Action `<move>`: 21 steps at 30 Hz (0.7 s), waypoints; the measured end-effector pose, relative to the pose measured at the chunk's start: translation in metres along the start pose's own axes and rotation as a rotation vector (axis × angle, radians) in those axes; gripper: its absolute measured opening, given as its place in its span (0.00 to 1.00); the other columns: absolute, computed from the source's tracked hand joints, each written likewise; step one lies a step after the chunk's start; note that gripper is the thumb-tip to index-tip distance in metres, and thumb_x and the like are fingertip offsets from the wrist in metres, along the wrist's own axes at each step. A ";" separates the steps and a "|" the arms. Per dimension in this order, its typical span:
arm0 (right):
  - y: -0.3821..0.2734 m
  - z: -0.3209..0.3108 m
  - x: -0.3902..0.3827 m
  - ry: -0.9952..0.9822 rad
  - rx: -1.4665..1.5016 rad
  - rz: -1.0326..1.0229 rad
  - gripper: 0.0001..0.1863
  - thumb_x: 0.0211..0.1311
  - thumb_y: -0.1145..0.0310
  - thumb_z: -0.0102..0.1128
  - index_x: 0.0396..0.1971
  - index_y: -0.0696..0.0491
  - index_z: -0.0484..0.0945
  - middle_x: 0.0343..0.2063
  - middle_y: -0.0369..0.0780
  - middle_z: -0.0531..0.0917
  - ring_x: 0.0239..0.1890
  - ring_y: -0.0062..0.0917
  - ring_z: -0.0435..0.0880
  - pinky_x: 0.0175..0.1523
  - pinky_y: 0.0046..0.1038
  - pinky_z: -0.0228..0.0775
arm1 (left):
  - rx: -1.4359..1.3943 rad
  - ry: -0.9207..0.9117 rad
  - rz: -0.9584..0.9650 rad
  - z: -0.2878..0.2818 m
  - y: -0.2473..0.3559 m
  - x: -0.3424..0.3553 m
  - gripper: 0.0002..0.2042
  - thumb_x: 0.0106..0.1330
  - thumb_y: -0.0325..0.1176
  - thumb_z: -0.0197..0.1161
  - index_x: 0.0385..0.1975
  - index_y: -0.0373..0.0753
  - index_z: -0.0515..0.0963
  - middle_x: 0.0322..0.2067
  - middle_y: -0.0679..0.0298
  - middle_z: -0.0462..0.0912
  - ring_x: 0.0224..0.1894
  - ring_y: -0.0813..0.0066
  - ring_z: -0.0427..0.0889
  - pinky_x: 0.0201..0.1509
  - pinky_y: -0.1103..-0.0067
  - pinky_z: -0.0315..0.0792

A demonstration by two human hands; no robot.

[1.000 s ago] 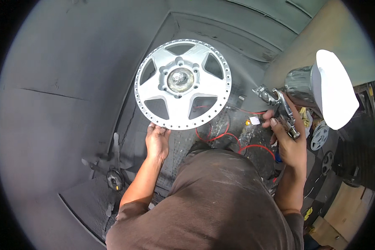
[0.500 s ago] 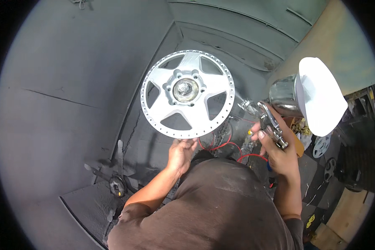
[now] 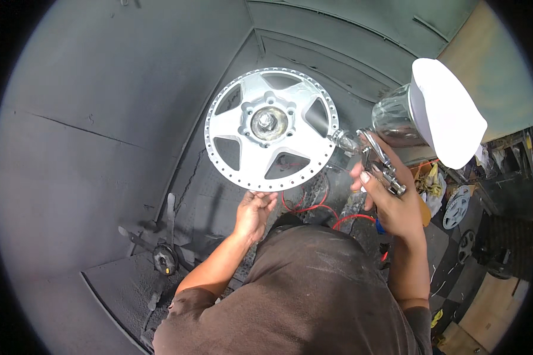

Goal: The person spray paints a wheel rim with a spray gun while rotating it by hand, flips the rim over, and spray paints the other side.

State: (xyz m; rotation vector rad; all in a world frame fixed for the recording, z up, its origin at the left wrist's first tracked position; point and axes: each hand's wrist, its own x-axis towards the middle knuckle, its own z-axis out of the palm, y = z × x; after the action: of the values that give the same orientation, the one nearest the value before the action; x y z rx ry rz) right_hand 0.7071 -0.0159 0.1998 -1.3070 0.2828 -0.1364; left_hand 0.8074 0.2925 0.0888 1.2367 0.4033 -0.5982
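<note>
A silver five-spoke wheel face (image 3: 260, 165) with small holes round its rim and a shiny metal piece at its hub is in the middle of the head view. My left hand (image 3: 254, 214) grips its lower edge from below, fingers curled at the rim. My right hand (image 3: 388, 201) is wrapped round a chrome spray gun (image 3: 376, 157), whose nozzle points at the right side of the wheel and gives off a fine mist. The gun's metal cup (image 3: 391, 115) has a large white sheet (image 3: 447, 118) over its end, above and right of my hand.
Grey booth walls (image 3: 89, 106) rise at left and behind. Red hose (image 3: 314, 206) loops on the floor below. A dark metal stand (image 3: 164, 260) is at lower left. More wheel parts (image 3: 456, 207), crumpled material (image 3: 432, 186) and wooden boards (image 3: 494, 302) lie at right.
My left hand and the wheel have shifted right. My right hand has brought the spray gun leftward, closer to the wheel, with the white-covered cup tilting higher lately.
</note>
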 end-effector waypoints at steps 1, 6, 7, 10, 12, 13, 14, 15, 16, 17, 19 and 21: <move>-0.002 -0.002 0.000 0.037 -0.038 0.007 0.30 0.68 0.71 0.57 0.69 0.56 0.65 0.38 0.35 0.82 0.36 0.15 0.80 0.30 0.17 0.70 | -0.027 0.005 0.048 -0.003 -0.001 0.004 0.16 0.59 0.15 0.47 0.46 0.37 0.68 0.46 0.61 0.73 0.52 0.64 0.76 0.63 0.65 0.69; -0.018 -0.018 -0.006 0.169 -0.123 0.019 0.30 0.67 0.74 0.59 0.69 0.56 0.66 0.38 0.36 0.82 0.37 0.15 0.79 0.36 0.19 0.74 | 0.012 0.081 0.241 -0.003 0.035 0.012 0.17 0.63 0.18 0.49 0.52 0.37 0.66 0.51 0.63 0.74 0.55 0.70 0.74 0.63 0.68 0.66; -0.016 -0.019 -0.010 0.207 -0.114 -0.020 0.30 0.66 0.76 0.59 0.68 0.56 0.67 0.38 0.37 0.82 0.38 0.15 0.79 0.40 0.20 0.74 | 0.005 0.119 0.223 0.010 0.043 0.005 0.18 0.61 0.20 0.49 0.53 0.34 0.68 0.43 0.68 0.73 0.50 0.73 0.74 0.66 0.69 0.64; -0.022 -0.022 -0.014 0.276 -0.067 -0.039 0.31 0.65 0.81 0.59 0.69 0.57 0.67 0.38 0.39 0.82 0.39 0.18 0.79 0.48 0.22 0.75 | 0.032 0.074 0.151 0.011 0.046 0.002 0.19 0.61 0.20 0.49 0.53 0.34 0.67 0.45 0.68 0.72 0.52 0.73 0.73 0.67 0.69 0.63; -0.031 -0.026 -0.011 0.254 -0.021 0.016 0.30 0.65 0.80 0.59 0.68 0.57 0.67 0.39 0.39 0.82 0.38 0.18 0.80 0.47 0.22 0.75 | 0.022 0.053 0.152 0.009 0.048 0.001 0.19 0.61 0.20 0.49 0.54 0.34 0.67 0.45 0.68 0.71 0.53 0.74 0.72 0.67 0.69 0.62; -0.032 -0.030 -0.010 0.220 -0.061 0.026 0.30 0.66 0.78 0.59 0.68 0.58 0.67 0.39 0.39 0.82 0.37 0.19 0.80 0.46 0.22 0.75 | 0.030 0.057 0.146 0.015 0.050 -0.002 0.19 0.61 0.20 0.49 0.54 0.33 0.67 0.47 0.68 0.72 0.55 0.73 0.72 0.68 0.69 0.61; -0.031 -0.035 -0.012 0.227 -0.065 0.027 0.30 0.66 0.78 0.59 0.68 0.58 0.67 0.39 0.39 0.82 0.37 0.19 0.80 0.46 0.22 0.75 | 0.037 0.063 0.141 0.020 0.051 -0.003 0.20 0.61 0.20 0.49 0.55 0.33 0.67 0.48 0.68 0.72 0.56 0.72 0.72 0.68 0.69 0.61; -0.030 -0.039 -0.015 0.193 -0.059 0.043 0.30 0.66 0.78 0.59 0.68 0.58 0.66 0.39 0.39 0.82 0.37 0.19 0.81 0.44 0.21 0.75 | 0.038 0.057 0.137 0.024 0.049 -0.001 0.20 0.61 0.20 0.49 0.55 0.33 0.67 0.48 0.68 0.72 0.56 0.72 0.72 0.68 0.69 0.61; -0.028 -0.040 -0.018 0.150 -0.048 0.059 0.30 0.66 0.77 0.59 0.68 0.59 0.66 0.39 0.38 0.83 0.37 0.19 0.81 0.43 0.20 0.74 | 0.026 0.050 0.122 0.027 0.046 -0.001 0.20 0.61 0.21 0.49 0.56 0.33 0.67 0.50 0.67 0.72 0.58 0.70 0.71 0.68 0.68 0.60; -0.033 -0.040 -0.021 0.138 -0.023 0.102 0.30 0.66 0.76 0.59 0.69 0.59 0.65 0.39 0.38 0.83 0.38 0.18 0.82 0.38 0.18 0.73 | 0.015 0.043 0.108 0.030 0.044 -0.002 0.21 0.61 0.21 0.49 0.57 0.33 0.67 0.52 0.66 0.72 0.59 0.68 0.71 0.68 0.68 0.60; -0.033 -0.041 -0.024 0.132 -0.004 0.099 0.30 0.66 0.76 0.59 0.69 0.58 0.65 0.40 0.37 0.83 0.38 0.18 0.82 0.36 0.18 0.73 | 0.007 0.047 0.107 0.044 0.037 -0.004 0.22 0.61 0.20 0.49 0.57 0.33 0.66 0.54 0.65 0.72 0.61 0.66 0.70 0.68 0.67 0.60; -0.033 -0.044 -0.024 0.129 0.015 0.097 0.30 0.66 0.75 0.58 0.69 0.58 0.65 0.40 0.37 0.83 0.39 0.17 0.82 0.34 0.17 0.72 | -0.008 0.037 0.101 0.058 0.023 -0.003 0.22 0.61 0.20 0.49 0.58 0.32 0.66 0.54 0.64 0.73 0.62 0.63 0.70 0.67 0.66 0.61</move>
State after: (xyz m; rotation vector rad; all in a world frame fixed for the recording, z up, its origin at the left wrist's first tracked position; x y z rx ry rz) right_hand 0.6737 -0.0587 0.2244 -1.2691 0.4541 -0.1406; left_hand 0.8173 0.2428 0.1247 1.2541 0.3713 -0.4879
